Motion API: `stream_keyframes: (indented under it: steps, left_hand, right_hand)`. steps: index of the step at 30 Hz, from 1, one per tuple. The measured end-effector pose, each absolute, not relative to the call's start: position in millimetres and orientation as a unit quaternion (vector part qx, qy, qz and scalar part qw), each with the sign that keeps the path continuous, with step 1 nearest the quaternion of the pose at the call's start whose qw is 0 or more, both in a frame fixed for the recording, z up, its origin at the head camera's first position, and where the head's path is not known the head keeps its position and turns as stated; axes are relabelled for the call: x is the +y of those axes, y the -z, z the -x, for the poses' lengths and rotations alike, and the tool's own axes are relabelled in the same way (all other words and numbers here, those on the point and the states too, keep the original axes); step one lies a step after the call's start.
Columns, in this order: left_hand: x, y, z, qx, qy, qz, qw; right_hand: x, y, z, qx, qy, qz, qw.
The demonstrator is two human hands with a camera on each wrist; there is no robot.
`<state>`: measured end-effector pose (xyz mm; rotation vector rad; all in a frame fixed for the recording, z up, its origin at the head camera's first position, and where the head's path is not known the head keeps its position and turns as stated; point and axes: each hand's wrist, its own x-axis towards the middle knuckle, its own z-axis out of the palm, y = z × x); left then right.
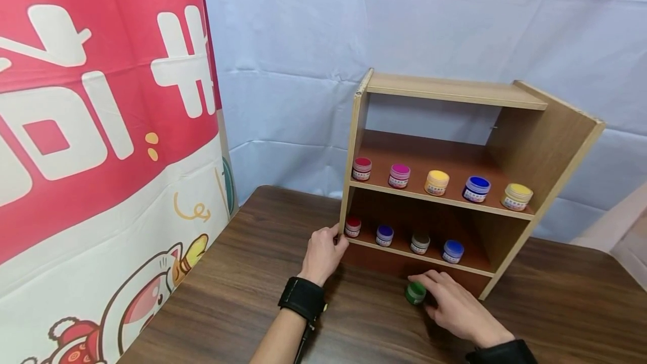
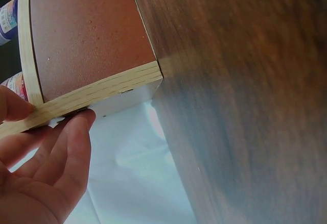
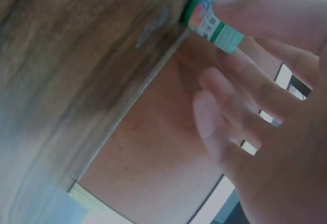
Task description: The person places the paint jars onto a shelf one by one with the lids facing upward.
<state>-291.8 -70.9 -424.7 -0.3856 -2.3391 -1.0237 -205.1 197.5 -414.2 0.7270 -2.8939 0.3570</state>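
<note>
A small wooden shelf unit stands on the table. My left hand pinches the lower front edge of its left side panel, thumb on the inner side and fingers on the outer. In front of the shelf's base, a green paint jar stands on the table. My right hand holds this jar between thumb and fingers. In the right wrist view the thumb lies over the jar's label, while the other fingers are partly spread behind it.
Paint jars line both shelf boards: a pink jar, a yellow jar and several others above; a red jar, a light-blue-lidded jar and others below. The brown table extends left. Behind hang a pale cloth and a red-and-white banner.
</note>
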Motion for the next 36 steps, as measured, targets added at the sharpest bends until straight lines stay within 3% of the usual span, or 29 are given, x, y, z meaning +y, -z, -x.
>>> stream_keyframes:
  steps: [8, 19, 36]
  left_hand:
    - [-70.3, 425.7, 292.5, -0.872, 0.380, 0.144, 0.273]
    - [-70.0, 424.0, 291.7, -0.871, 0.376, 0.144, 0.281]
    - [-70.1, 424.1, 291.0, -0.870, 0.376, 0.145, 0.285]
  right_hand:
    - [199.9, 409.2, 201.4, -0.969, -0.113, -0.220, 0.027]
    - [197.5, 413.2, 199.1, -0.970, -0.111, -0.211, 0.054]
    - [196.2, 422.6, 201.8, -0.940, -0.155, -0.294, 0.072]
